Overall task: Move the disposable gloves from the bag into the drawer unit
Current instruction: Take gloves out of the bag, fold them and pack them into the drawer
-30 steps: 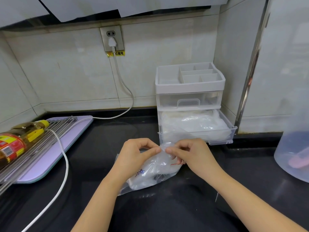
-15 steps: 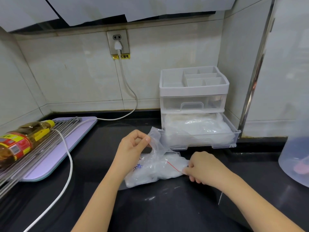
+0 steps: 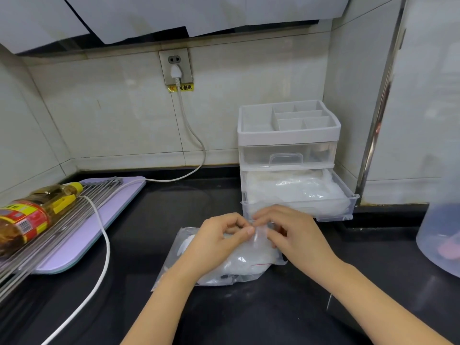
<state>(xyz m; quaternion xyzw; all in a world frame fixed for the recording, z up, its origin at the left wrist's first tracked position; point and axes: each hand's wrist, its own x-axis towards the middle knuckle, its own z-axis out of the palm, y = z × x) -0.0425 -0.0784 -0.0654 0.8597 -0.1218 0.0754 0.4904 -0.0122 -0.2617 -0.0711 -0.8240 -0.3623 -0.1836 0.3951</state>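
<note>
While the lower drawer point(image 3: 298, 211) stands open, both hands pinch the bag point(image 3: 239, 268)

Where the black table point(image 3: 174, 210) meets the front of the drawer unit point(image 3: 288, 135), the clear bag lies flat with white disposable gloves point(image 3: 249, 263) bunched inside. The left hand point(image 3: 216, 242) and right hand point(image 3: 296, 235) meet at the bag's edge nearest the unit, fingers point(image 3: 250, 230) curled and pinching the plastic. Crumpled clear plastic fills the unit's lower drawer.

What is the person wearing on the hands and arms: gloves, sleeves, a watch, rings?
Nothing that shows. The left hand and right hand are ungloved, with no rings visible. The forearms are uncovered down to the frame's edge: no sleeves, watch or bracelet in view.
</note>
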